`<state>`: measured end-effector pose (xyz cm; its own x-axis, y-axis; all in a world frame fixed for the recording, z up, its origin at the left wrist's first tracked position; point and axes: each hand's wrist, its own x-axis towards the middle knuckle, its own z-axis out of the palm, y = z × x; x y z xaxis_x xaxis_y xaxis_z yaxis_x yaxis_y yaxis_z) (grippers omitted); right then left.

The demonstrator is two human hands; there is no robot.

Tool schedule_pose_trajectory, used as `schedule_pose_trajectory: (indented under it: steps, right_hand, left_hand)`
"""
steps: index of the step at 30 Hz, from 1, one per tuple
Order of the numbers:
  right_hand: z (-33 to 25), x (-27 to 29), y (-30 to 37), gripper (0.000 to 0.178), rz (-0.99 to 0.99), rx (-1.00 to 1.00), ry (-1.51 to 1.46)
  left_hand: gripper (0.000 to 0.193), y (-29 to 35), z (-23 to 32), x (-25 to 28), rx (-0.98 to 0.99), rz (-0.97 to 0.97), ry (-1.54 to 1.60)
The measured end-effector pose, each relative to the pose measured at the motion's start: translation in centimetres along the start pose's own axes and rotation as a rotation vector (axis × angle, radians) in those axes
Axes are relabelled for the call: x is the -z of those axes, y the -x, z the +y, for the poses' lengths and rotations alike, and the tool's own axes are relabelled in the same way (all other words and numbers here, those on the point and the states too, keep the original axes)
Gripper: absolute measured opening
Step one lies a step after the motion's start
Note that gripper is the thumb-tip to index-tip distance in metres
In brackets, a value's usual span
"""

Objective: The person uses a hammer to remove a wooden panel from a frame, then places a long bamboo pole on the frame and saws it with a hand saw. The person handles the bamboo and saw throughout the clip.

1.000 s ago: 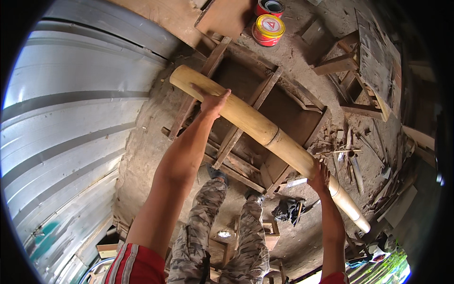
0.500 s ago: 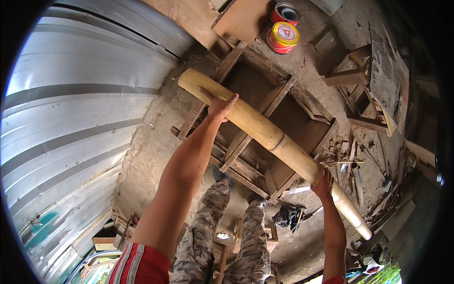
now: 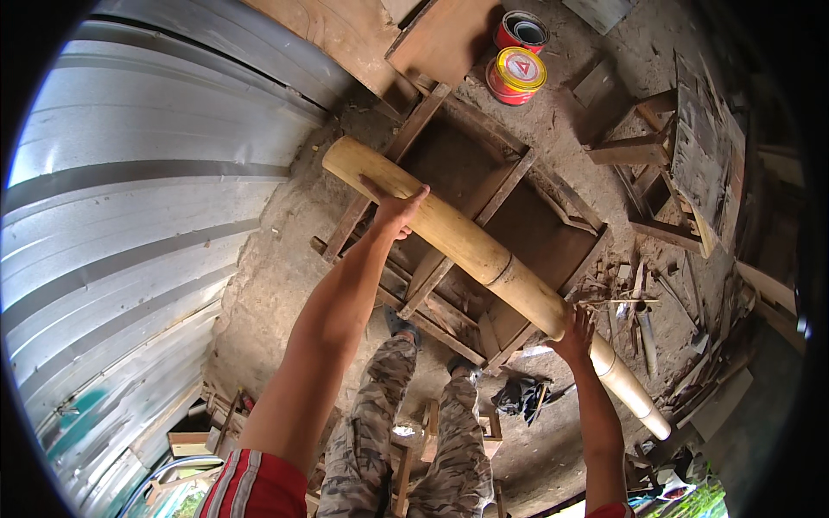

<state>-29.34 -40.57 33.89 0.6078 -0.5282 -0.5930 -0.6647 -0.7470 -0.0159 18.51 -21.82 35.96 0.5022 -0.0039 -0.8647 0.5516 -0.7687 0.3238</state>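
A long tan bamboo pole [image 3: 466,240] slants across an open wooden frame [image 3: 501,194], from upper left to lower right. Dark node rings mark it, and its thinner right end reaches past the frame. Toward the upper-left end, my left hand [image 3: 397,211] grips the pole, the thumb lying over its top. My right hand [image 3: 572,337] holds it near the frame's lower right corner, with fingers over the far side and partly spread. The underside of the pole and the fingers beneath it are hidden.
Corrugated metal wall [image 3: 155,207] rises along the left. Two red cans [image 3: 516,78] stand beyond the frame, the nearer one yellow-lidded. A wooden stool-like piece [image 3: 661,164] lies at right, above scattered scraps [image 3: 635,302]. A black bag [image 3: 518,395] sits near my feet.
My right hand has shifted slightly left along the bamboo pole, its fingers now more spread. My left hand keeps its hold. The whole view has moved a little.
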Motion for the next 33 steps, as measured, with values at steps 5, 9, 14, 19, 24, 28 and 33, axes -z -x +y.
schedule_pose_trajectory:
  steps: [5, 9, 14, 19, 24, 28, 33]
  right_hand:
    - [0.1, 0.8, -2.3, 0.124, 0.161, 0.231, -0.105]
    - [0.1, 0.8, -2.0, 0.124, 0.043, 0.175, -0.048]
    - [1.0, 1.2, -2.0, 0.128, -0.032, 0.159, 0.017]
    - [1.8, 1.4, -2.3, 0.129, -0.022, 0.154, 0.000]
    - [1.6, 0.6, -1.6, 0.124, 0.013, 0.102, -0.044]
    - [-0.7, -0.3, -1.2, 0.122, 0.079, -0.014, -0.097]
    - [-2.9, 0.0, -1.7, 0.119, 0.137, -0.068, -0.203]
  left_hand:
    - [0.139, 0.4, 1.1, -0.7, -0.009, 0.014, 0.019]
    - [0.139, 0.8, 1.3, -1.0, -0.010, 0.032, -0.002]
    - [0.140, 0.9, 0.0, -1.8, -0.026, 0.039, 0.002]
    - [0.138, -0.2, -0.3, -2.6, -0.004, -0.008, -0.063]
    - [0.140, 0.9, 0.4, -3.2, -0.026, 0.095, -0.077]
    - [0.146, 0.3, 0.9, -3.1, 0.024, 0.054, -0.034]
    - [0.145, 0.4, 1.6, -4.2, 0.011, 0.098, -0.111]
